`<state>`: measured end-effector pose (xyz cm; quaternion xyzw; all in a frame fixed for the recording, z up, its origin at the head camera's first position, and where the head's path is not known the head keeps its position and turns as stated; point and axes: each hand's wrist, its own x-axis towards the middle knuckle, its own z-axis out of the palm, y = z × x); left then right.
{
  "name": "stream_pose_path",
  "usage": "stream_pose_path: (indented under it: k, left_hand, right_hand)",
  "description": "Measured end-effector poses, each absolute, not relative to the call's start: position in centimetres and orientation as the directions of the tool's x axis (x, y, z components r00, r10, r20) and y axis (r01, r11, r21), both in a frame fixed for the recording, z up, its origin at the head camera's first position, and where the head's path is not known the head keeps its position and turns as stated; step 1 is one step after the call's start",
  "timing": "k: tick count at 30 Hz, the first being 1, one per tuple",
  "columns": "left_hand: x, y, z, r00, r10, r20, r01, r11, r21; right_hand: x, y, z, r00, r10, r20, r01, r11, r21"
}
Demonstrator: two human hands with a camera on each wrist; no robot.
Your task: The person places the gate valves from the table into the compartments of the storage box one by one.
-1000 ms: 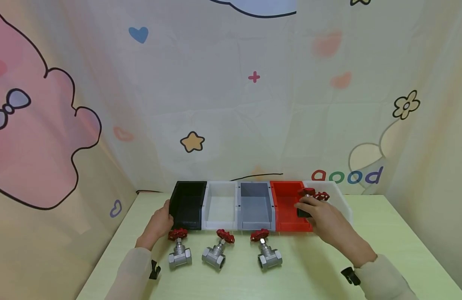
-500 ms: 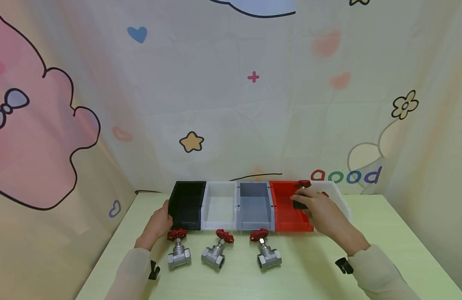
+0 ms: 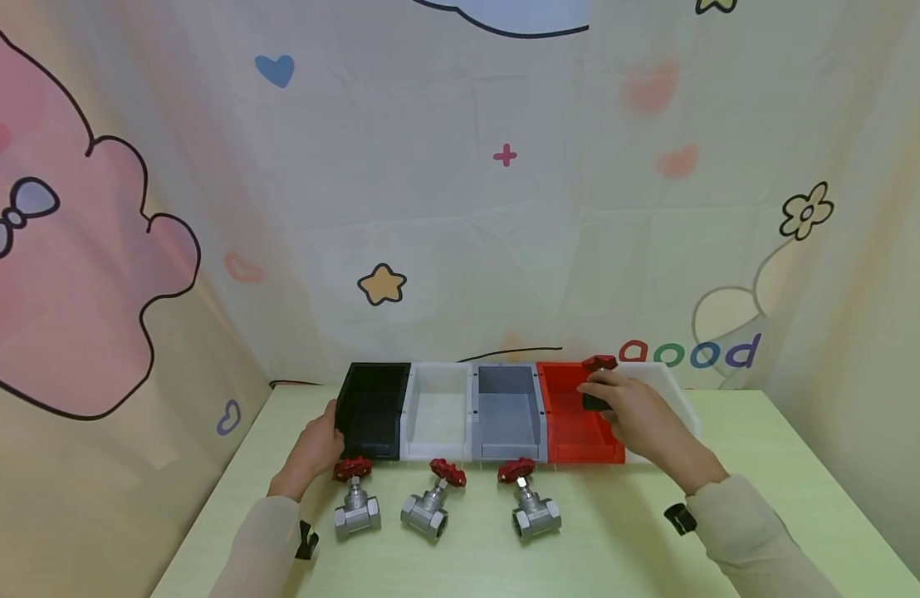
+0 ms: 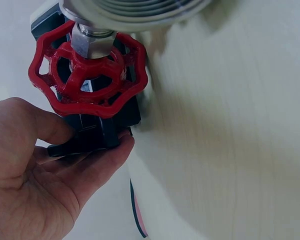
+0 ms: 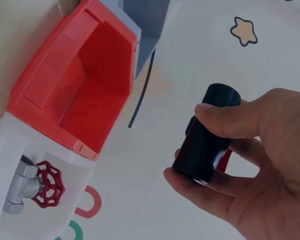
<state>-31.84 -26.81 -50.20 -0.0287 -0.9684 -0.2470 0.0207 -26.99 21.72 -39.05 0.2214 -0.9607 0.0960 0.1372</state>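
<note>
Our right hand (image 3: 643, 417), gripping the black valve (image 5: 202, 144), has shifted leftward at centre right; the valve seems not yet placed. Our left hand (image 3: 315, 447) pinches the black bin (image 3: 378, 440).

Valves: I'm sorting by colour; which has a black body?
The black valve in the right hand; the other valves, on the table and in the rightmost white bin, have silver bodies.

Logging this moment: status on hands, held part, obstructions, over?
Right hand gripping red-wheeled black cylindrical valve. Left hand gripping rectangular black plastic bin. Nothing seen blocking open red plastic bin.
</note>
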Motion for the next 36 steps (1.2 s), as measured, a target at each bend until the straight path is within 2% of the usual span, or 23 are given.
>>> stream_pose_path:
  k: [6, 19, 36]
  left_hand:
    - [-31.9, -26.8, -50.2, -0.996, 0.054, 0.064, 0.078, 0.875, 0.479]
    - [-31.9, -26.9, -50.3, -0.998, 0.053, 0.03, 0.061, 0.861, 0.505]
    - [-32.0, -26.9, -50.4, -0.999, 0.048, 0.024, 0.053, 0.858, 0.512]
  right_hand:
    - [-28.1, 21.7, -39.2, -0.851, -0.432, 0.298, -0.478, 0.873, -0.099]
    - [-29.5, 21.7, -40.2, -0.886, -0.392, 0.247, -0.431, 0.892, -0.132]
    - [-31.4, 22.5, -43.0, -0.901, -0.381, 0.208, -0.42, 0.886, -0.196]
